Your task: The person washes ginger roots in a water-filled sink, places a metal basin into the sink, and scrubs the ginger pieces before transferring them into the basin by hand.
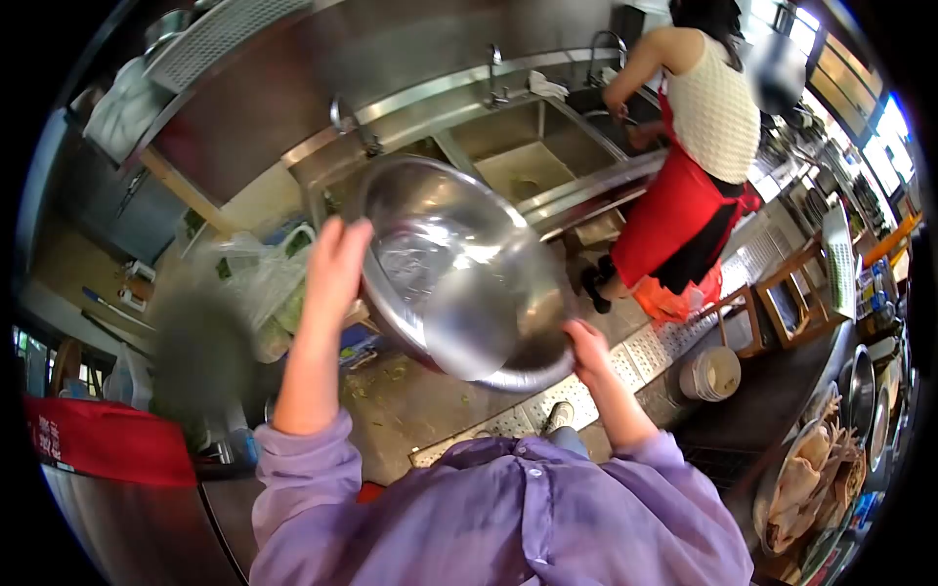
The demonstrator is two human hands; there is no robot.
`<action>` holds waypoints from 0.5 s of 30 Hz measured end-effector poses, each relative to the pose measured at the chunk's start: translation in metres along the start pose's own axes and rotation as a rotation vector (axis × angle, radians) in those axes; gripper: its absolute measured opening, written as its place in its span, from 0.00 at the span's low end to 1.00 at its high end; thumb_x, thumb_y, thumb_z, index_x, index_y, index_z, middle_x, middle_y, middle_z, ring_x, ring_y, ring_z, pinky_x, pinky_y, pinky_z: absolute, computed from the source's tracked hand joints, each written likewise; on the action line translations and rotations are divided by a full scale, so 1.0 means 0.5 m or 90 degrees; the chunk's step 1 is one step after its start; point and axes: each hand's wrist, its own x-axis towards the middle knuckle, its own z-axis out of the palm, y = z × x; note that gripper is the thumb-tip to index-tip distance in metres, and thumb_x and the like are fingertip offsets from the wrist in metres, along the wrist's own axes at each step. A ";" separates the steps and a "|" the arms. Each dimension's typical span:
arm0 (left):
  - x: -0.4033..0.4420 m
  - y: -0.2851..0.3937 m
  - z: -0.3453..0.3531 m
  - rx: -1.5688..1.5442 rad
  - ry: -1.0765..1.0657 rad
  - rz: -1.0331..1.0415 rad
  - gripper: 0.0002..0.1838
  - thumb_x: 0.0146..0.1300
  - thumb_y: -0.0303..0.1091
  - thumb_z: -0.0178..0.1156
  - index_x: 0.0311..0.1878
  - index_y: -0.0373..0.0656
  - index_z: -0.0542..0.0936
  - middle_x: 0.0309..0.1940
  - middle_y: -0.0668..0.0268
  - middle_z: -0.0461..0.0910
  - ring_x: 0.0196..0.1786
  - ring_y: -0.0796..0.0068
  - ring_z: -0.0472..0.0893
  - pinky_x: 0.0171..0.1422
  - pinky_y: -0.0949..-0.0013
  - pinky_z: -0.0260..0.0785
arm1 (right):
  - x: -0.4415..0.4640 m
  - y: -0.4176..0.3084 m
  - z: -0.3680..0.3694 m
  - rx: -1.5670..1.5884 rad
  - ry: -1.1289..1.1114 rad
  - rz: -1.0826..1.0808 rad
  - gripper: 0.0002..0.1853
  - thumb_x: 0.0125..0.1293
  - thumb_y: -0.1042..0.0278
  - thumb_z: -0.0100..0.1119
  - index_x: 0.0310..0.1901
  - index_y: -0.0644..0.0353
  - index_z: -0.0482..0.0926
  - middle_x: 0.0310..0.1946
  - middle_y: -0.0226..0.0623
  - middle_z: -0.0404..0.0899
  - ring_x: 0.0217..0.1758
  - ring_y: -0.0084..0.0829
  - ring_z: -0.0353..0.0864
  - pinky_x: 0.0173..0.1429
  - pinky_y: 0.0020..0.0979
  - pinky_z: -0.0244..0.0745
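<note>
A large, shiny metal basin (pixel 445 200) is held up in front of me, tilted, just before the sink counter. At its left rim is my left hand (pixel 338 262), closed on the edge with fingers pointing up. My right hand (pixel 588 350) grips the lower right rim. Bright reflections cover the inside; whether water lies in it I cannot tell. A smeared pale blur hides part of the basin's lower wall. Behind the basin is the left sink compartment (pixel 337 190), partly covered by it.
Beyond stands a steel sink (pixel 523 161) with taps (pixel 495 76). A co-worker in a red apron (pixel 650 220) bends over its right end. Plastic bags of greens (pixel 269 278) lie left. A white bucket (pixel 711 374) stands on the floor at right, near a tray of poultry (pixel 806 479).
</note>
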 end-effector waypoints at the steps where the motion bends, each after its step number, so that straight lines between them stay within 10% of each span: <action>1: 0.044 0.025 -0.041 0.051 0.008 0.029 0.18 0.53 0.45 0.53 0.27 0.36 0.71 0.21 0.64 0.73 0.26 0.77 0.70 0.30 0.73 0.62 | 0.051 0.026 0.074 0.080 -0.075 0.100 0.08 0.54 0.70 0.51 0.33 0.64 0.73 0.25 0.34 0.74 0.26 0.28 0.73 0.32 0.29 0.72; 3: 0.121 0.098 -0.063 0.196 0.036 0.084 0.22 0.51 0.49 0.52 0.29 0.35 0.73 0.26 0.56 0.75 0.31 0.65 0.75 0.37 0.68 0.65 | 0.083 0.038 0.231 0.142 -0.176 0.221 0.08 0.55 0.64 0.47 0.23 0.57 0.69 0.15 0.28 0.66 0.12 0.22 0.64 0.12 0.23 0.59; 9: 0.249 0.156 -0.057 0.590 0.005 0.088 0.24 0.45 0.49 0.48 0.33 0.35 0.77 0.35 0.52 0.75 0.42 0.55 0.75 0.45 0.59 0.67 | 0.145 0.145 0.461 0.367 -0.486 0.601 0.12 0.58 0.58 0.43 0.25 0.56 0.67 0.17 0.31 0.68 0.08 0.15 0.57 0.09 0.14 0.48; 15: 0.327 0.030 -0.100 0.338 0.109 0.064 0.18 0.48 0.45 0.56 0.22 0.37 0.70 0.19 0.60 0.73 0.22 0.69 0.72 0.28 0.68 0.64 | 0.296 0.031 0.404 0.067 -0.291 0.384 0.09 0.57 0.62 0.47 0.29 0.59 0.72 0.19 0.31 0.69 0.14 0.20 0.64 0.14 0.21 0.58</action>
